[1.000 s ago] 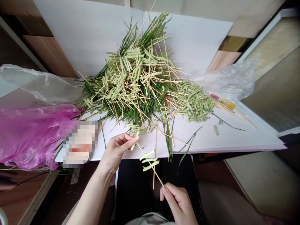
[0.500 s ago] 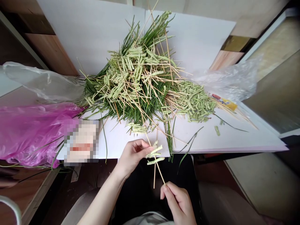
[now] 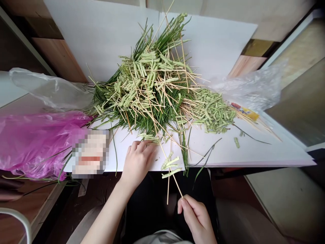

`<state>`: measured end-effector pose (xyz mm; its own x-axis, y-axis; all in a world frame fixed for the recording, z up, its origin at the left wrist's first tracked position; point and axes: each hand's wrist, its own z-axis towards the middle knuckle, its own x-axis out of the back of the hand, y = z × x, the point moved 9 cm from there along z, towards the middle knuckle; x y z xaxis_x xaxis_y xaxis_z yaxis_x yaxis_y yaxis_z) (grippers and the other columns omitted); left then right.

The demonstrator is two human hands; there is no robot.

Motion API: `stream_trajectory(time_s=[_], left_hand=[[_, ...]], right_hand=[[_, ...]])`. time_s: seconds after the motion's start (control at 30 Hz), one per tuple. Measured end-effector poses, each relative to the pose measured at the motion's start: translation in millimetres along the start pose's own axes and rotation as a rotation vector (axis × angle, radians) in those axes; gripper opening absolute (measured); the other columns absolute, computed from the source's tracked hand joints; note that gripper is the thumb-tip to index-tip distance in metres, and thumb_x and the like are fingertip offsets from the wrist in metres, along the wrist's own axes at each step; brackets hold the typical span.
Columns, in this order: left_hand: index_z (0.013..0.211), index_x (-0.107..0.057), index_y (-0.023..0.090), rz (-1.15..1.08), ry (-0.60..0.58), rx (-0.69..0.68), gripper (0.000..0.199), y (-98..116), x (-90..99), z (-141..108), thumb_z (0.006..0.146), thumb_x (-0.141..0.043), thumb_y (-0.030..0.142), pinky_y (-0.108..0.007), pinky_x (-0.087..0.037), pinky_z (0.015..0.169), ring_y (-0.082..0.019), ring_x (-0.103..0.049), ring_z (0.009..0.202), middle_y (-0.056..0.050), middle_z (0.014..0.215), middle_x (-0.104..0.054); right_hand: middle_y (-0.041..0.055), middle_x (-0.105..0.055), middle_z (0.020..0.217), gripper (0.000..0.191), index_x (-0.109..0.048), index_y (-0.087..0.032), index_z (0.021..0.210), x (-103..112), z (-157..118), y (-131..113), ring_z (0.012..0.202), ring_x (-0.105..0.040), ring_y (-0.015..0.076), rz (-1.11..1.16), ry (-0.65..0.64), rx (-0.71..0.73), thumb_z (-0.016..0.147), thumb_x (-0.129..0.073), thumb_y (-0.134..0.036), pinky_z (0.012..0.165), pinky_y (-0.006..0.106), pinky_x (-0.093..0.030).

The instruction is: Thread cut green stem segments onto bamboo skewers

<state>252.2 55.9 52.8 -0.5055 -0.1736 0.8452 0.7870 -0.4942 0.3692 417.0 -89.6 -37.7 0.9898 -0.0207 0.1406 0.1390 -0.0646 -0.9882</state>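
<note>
My right hand (image 3: 195, 217) is closed round the lower end of a thin wooden skewer (image 3: 177, 185). A few short pale-green, bean-like pieces (image 3: 170, 163) sit across that skewer. A second thin stick (image 3: 168, 191) crosses it and hangs down beside it. My left hand (image 3: 139, 159) rests over the near edge of the white table, with bent, slightly parted fingers. Its fingertips reach a small row of green pieces (image 3: 148, 137) and are partly hidden; nothing shows in its grasp.
A heap of long green leaves (image 3: 149, 122), skewers and green pieces covers the middle of the white table (image 3: 243, 152). Loose cut pieces (image 3: 215, 113) lie to its right. A pink plastic bag (image 3: 38, 142), clear bags (image 3: 56, 89) and a blurred-out item (image 3: 91, 154) are around it.
My left hand has let go of the pieces on the skewer and moved up and left to the small row on the table. My right hand still holds the skewer.
</note>
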Motion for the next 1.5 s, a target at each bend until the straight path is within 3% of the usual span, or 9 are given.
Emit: stream_trajectory(time_s=[0.13, 0.3, 0.53, 0.63, 0.83, 0.93, 1.5], left_hand=[[0.120, -0.068, 0.020, 0.079, 0.014, -0.012, 0.026, 1.7, -6.5, -1.6, 0.098, -0.057, 0.025, -0.047, -0.048, 0.092, -0.031, -0.052, 0.106, -0.011, 0.124, -0.068], [0.106, -0.068, 0.019, 0.042, 0.018, -0.013, 0.014, -3.4, -4.8, -1.5, 0.096, -0.060, 0.024, -0.045, -0.047, 0.090, -0.030, -0.055, 0.099, -0.010, 0.106, -0.072], [0.095, -0.069, 0.021, -0.041, 0.031, 0.048, 0.008, -19.5, 2.7, -0.4, 0.093, -0.063, 0.027, -0.044, -0.042, 0.089, -0.031, -0.054, 0.096, -0.009, 0.100, -0.072], [0.092, -0.068, 0.021, -0.252, 0.063, 0.162, 0.009, -31.6, 7.9, -1.0, 0.092, -0.064, 0.029, -0.039, -0.042, 0.086, -0.027, -0.056, 0.092, -0.007, 0.095, -0.072], [0.091, -0.068, 0.020, -1.097, 0.022, 0.447, 0.022, -44.3, -9.3, -6.7, 0.087, -0.073, 0.041, -0.025, -0.043, 0.077, -0.014, -0.057, 0.078, 0.000, 0.084, -0.066], [0.087, -0.072, 0.018, -1.259, -0.001, 0.522, 0.024, -45.4, -17.6, -8.7, 0.082, -0.079, 0.040, -0.022, -0.042, 0.077, -0.012, -0.056, 0.076, 0.000, 0.079, -0.067], [0.078, -0.076, 0.017, -1.284, 0.002, 0.587, 0.025, -48.0, -23.6, -9.4, 0.069, -0.089, 0.037, -0.025, -0.049, 0.076, -0.013, -0.062, 0.072, -0.001, 0.076, -0.073]], right_hand=[[-0.0073, -0.024, 0.055, 0.049, -0.049, -0.020, 0.067, -1.5, 0.2, -0.4, 0.045, -0.022, 0.0092, 0.006, -0.010, -0.021, 0.104, -0.043, -0.052, 0.040, 0.024, -0.014], [-0.0074, -0.023, 0.053, 0.048, -0.049, -0.021, 0.067, 0.6, 0.7, -0.8, 0.044, -0.021, 0.0091, 0.020, -0.009, -0.010, 0.104, -0.043, -0.051, 0.040, 0.024, -0.013], [-0.0064, -0.027, 0.054, 0.047, -0.050, -0.020, 0.066, 2.4, -0.5, -3.4, 0.047, -0.025, 0.0099, -0.021, -0.001, 0.013, 0.104, -0.044, -0.047, 0.043, 0.025, -0.016], [-0.0055, -0.032, 0.056, 0.046, -0.050, -0.020, 0.066, 3.8, -0.7, -7.1, 0.049, -0.029, 0.0104, -0.060, 0.009, 0.043, 0.104, -0.044, -0.044, 0.047, 0.025, -0.021], [-0.0051, -0.038, 0.057, 0.044, -0.051, -0.020, 0.067, 1.5, -3.6, -6.6, 0.050, -0.035, 0.0107, -0.114, -0.037, 0.071, 0.105, -0.042, -0.040, 0.050, 0.025, -0.025], [-0.0046, -0.040, 0.058, 0.044, -0.050, -0.020, 0.067, 1.3, -4.2, -7.2, 0.051, -0.037, 0.0112, -0.133, -0.045, 0.082, 0.106, -0.042, -0.038, 0.052, 0.025, -0.027], [-0.0043, -0.041, 0.059, 0.043, -0.051, -0.020, 0.067, -1.1, -1.5, -3.1, 0.053, -0.039, 0.0111, -0.118, -0.060, 0.071, 0.106, -0.041, -0.038, 0.052, 0.025, -0.028]])
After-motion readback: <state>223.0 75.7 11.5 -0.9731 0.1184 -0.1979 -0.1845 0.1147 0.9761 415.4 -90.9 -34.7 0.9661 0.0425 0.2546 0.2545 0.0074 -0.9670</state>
